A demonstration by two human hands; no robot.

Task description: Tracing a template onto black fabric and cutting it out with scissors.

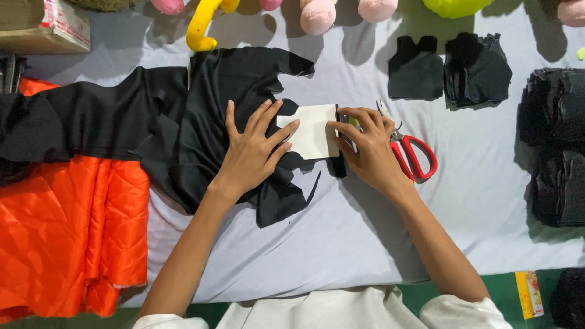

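A white paper pattern piece [314, 131] lies on a ragged sheet of black fabric [207, 109] spread over the grey table cover [341, 244]. My left hand [253, 149] lies flat with fingers spread, pressing the pattern's left edge onto the fabric. At the pattern's right edge, my right hand [365, 143] has its fingers curled around a small yellow-green object, perhaps chalk, though I cannot tell for sure. Red-handled scissors [411, 152] lie just right of my right hand, partly hidden behind it.
Orange quilted fabric [67, 231] fills the left side. Stacks of cut black pieces [448, 67] sit at upper right, and more [557, 146] along the right edge. Plush toys [317, 13] line the far edge. A cardboard box [42, 27] stands top left.
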